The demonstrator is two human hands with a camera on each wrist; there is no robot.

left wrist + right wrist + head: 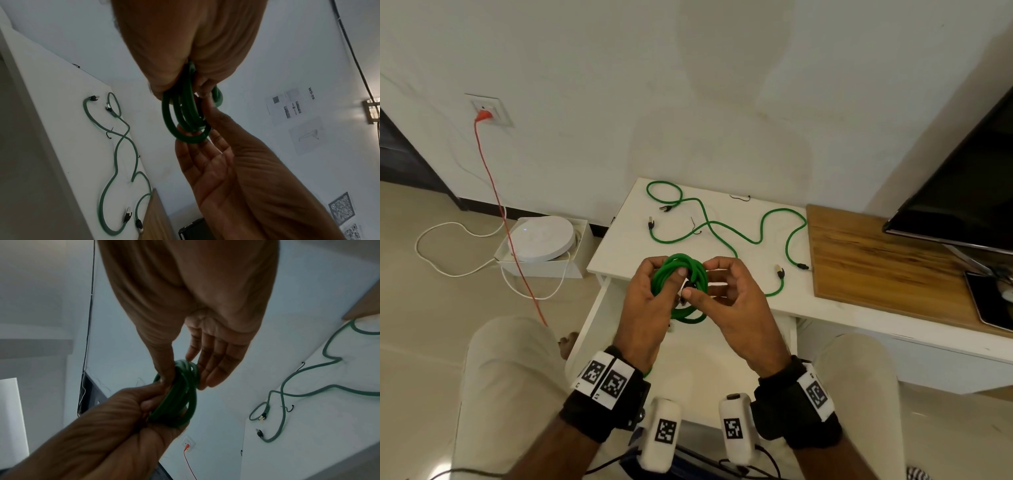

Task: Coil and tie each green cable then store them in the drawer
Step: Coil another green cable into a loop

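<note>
While both grips pinched the coil (681, 274) above the open drawer (709, 363), left hand (643, 308) and right hand (732, 308) hadn't tied it, and two cables (722, 229) lay loose on the worktop (619, 240).

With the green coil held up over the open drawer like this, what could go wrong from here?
The coiled green cable shows no finished tie; if the left hand or right hand loosens, the loops may spring apart. The loose green cables cross each other on the white table, so they could tangle when lifted.
</note>
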